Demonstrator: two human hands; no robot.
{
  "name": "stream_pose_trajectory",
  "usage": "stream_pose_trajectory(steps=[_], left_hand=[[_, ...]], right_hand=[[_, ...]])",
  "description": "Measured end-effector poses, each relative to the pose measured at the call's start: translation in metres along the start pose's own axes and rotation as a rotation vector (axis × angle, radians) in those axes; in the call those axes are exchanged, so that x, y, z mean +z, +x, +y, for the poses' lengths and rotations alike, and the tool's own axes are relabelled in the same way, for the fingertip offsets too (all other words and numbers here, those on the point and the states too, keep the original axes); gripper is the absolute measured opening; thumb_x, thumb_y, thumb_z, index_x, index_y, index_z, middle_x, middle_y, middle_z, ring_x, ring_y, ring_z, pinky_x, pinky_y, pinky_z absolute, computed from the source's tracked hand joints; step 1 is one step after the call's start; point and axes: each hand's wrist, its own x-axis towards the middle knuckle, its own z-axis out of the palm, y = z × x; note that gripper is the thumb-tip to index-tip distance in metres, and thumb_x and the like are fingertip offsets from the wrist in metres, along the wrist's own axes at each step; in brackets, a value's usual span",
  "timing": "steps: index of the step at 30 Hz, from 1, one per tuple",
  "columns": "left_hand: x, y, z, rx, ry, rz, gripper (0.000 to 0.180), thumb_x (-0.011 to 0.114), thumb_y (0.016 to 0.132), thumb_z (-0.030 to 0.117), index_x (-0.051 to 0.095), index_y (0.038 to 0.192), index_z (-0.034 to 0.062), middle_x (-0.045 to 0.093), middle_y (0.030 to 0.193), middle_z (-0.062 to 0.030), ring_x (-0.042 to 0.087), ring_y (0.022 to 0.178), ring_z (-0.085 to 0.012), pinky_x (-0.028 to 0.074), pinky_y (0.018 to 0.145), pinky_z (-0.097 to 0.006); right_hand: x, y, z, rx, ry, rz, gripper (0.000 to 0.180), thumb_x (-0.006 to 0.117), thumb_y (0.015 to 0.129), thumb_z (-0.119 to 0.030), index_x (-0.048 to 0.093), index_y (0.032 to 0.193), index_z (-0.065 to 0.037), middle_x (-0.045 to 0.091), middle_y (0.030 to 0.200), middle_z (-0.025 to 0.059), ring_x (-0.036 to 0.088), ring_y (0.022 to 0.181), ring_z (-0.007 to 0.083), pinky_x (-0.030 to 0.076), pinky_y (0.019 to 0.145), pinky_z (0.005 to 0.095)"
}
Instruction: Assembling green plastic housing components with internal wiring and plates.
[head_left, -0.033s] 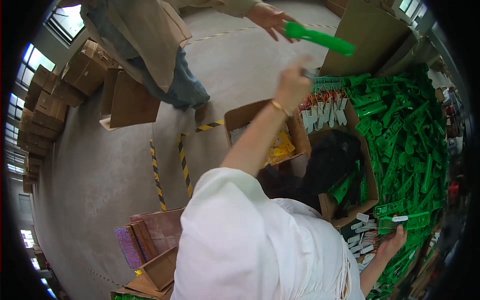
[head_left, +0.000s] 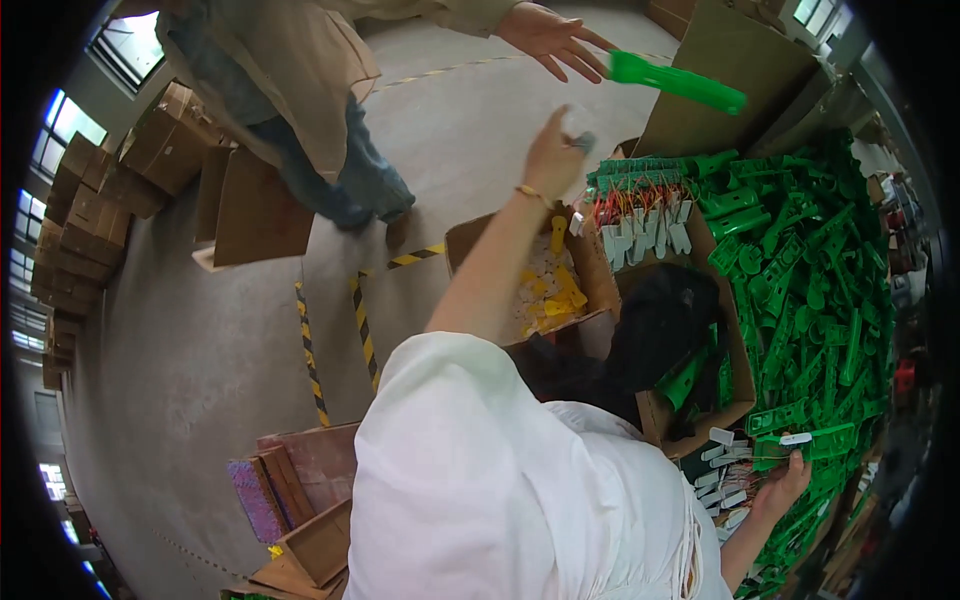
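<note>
A single head-worn fisheye view looks steeply down past the wearer's white-sleeved shoulder (head_left: 480,480) at close range. It faces the concrete floor (head_left: 190,340), with straight edges bending toward the dark circular rim.

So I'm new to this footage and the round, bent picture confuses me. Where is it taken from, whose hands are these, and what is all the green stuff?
It is one fisheye camera on a person's head, looking down, so edges bend. The wearer's left hand reaches forward, closed on a small pale object I cannot identify. The right hand rests by white tags on a heap of green plastic parts. Nearby are an open cardboard box of yellow pieces and wired white tags. Another person's hand is beside a long green plastic piece.
</note>
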Motion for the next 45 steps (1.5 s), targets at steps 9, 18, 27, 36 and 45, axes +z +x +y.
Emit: stream_pose_trajectory(steps=[9,18,27,36,45], left_hand=[[0.064,0.022,-0.035,0.273,0.003,-0.110,0.039,0.053,0.077,-0.001,0.058,0.114,0.0081,0.055,0.109,-0.0079,0.054,0.100,-0.0176,0.046,0.075,-0.029],[0.260,-0.013,0.033,0.413,0.475,-0.794,0.088,0.069,0.064,0.058,0.044,0.124,-0.0007,0.051,0.119,-0.0183,0.052,0.107,-0.0322,0.044,0.088,-0.039],[0.314,-0.030,0.038,0.442,0.599,-0.625,0.054,0.054,0.079,0.020,0.036,0.125,-0.0022,0.059,0.102,-0.0193,0.059,0.094,-0.0311,0.046,0.078,-0.045],[0.006,0.025,-0.028,0.000,-0.442,-0.562,0.037,0.056,0.086,0.012,0.048,0.121,0.0057,0.058,0.100,-0.0049,0.057,0.087,-0.0131,0.047,0.073,-0.027],[-0.061,0.010,-0.257,-0.580,-0.057,-0.057,0.038,0.054,0.082,0.006,0.053,0.120,0.0076,0.057,0.088,-0.0054,0.055,0.074,-0.0132,0.049,0.055,-0.030]], right_hand=[[0.035,-0.008,0.019,0.087,0.024,0.031,0.031,0.058,0.082,-0.014,0.050,0.109,-0.001,0.060,0.099,0.0081,0.059,0.089,0.0182,0.047,0.079,0.0312],[0.031,-0.034,0.014,0.094,-0.003,0.098,0.025,0.062,0.078,-0.011,0.054,0.100,0.000,0.059,0.090,0.0030,0.055,0.078,0.0097,0.044,0.072,0.0243],[0.022,-0.054,0.011,0.113,-0.049,0.191,0.024,0.061,0.078,-0.010,0.055,0.100,-0.001,0.059,0.092,0.0028,0.056,0.079,0.0100,0.044,0.073,0.0253],[0.021,-0.031,0.027,0.196,-0.063,0.141,0.020,0.062,0.078,-0.012,0.056,0.095,-0.003,0.060,0.087,0.0007,0.055,0.076,0.0085,0.044,0.071,0.0238],[0.034,-0.027,0.028,0.241,-0.103,0.061,0.026,0.058,0.082,-0.009,0.051,0.106,-0.002,0.058,0.095,0.0035,0.056,0.086,0.0139,0.045,0.078,0.0284]])
